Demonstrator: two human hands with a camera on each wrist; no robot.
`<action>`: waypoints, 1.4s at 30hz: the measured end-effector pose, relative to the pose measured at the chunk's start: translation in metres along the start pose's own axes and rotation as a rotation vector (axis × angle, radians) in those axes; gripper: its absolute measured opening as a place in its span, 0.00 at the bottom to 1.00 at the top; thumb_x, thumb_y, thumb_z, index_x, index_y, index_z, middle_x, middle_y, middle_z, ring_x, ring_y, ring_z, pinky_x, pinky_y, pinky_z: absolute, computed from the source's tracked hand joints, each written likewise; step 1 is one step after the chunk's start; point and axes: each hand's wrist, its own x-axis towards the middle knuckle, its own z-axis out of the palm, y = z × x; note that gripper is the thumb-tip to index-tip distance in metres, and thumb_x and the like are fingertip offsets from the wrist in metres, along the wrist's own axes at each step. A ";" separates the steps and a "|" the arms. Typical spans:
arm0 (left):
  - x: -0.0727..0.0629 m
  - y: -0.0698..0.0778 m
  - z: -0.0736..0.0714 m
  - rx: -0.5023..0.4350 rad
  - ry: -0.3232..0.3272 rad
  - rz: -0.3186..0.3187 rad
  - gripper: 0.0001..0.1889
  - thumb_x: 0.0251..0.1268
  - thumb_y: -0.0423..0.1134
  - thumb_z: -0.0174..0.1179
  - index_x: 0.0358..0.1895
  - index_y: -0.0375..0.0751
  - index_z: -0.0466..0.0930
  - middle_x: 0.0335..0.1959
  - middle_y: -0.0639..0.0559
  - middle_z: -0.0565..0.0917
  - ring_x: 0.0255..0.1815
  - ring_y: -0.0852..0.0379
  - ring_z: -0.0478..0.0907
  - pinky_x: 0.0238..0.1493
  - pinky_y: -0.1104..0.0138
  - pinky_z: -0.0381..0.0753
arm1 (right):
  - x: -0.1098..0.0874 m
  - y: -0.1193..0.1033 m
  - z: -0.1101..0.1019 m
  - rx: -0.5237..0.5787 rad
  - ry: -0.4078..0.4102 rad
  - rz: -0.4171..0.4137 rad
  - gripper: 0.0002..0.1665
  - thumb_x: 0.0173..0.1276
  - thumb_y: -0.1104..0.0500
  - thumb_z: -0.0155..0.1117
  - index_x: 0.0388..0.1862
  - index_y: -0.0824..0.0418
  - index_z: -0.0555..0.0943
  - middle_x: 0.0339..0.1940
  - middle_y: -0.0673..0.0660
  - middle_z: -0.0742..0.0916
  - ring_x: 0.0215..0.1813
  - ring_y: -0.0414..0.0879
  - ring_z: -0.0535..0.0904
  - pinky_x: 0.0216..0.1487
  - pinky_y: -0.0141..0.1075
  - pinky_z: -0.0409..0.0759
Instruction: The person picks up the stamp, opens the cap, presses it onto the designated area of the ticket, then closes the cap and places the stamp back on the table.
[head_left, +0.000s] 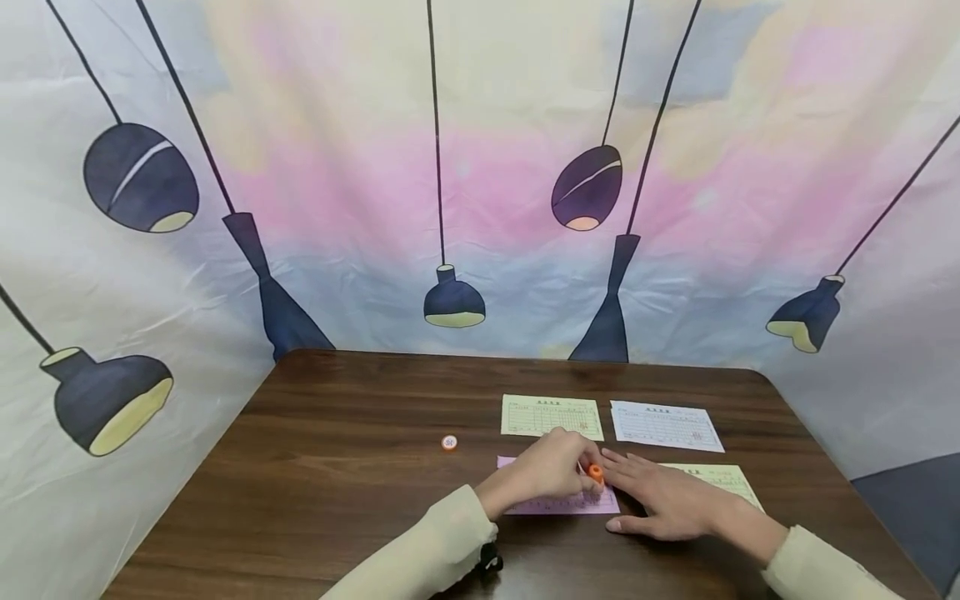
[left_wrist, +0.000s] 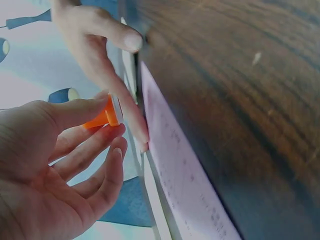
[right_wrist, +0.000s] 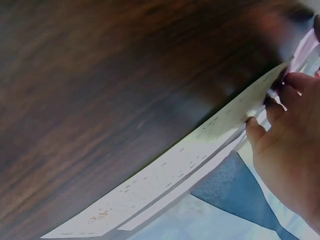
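Observation:
My left hand (head_left: 551, 463) pinches a small orange stamp (head_left: 596, 473) between thumb and fingers, over the right part of a pink printed slip (head_left: 562, 505). In the left wrist view the stamp (left_wrist: 106, 114) shows a pale face turned toward the slip, held close above it. My right hand (head_left: 667, 500) lies with fingers extended, fingertips at the right edge of the pink slip. Partly beneath that hand is a pale yellow slip (head_left: 731, 478). A round orange-rimmed cap (head_left: 449, 442) with a white top sits to the left of the slips.
Behind the hands lie another yellow slip (head_left: 551, 415) and a white slip (head_left: 667, 425), both with printed grids and small orange-red marks at the right. All are on a dark wooden table (head_left: 337, 467). A curtain (head_left: 360, 167) with printed lamps hangs behind it.

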 end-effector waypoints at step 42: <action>-0.068 -0.047 -0.054 -0.228 0.174 -0.080 0.03 0.70 0.40 0.70 0.37 0.49 0.89 0.31 0.60 0.90 0.27 0.68 0.78 0.29 0.74 0.75 | 0.044 -0.017 -0.034 0.001 0.391 -0.062 0.17 0.71 0.50 0.74 0.53 0.57 0.87 0.47 0.52 0.91 0.46 0.43 0.88 0.48 0.42 0.87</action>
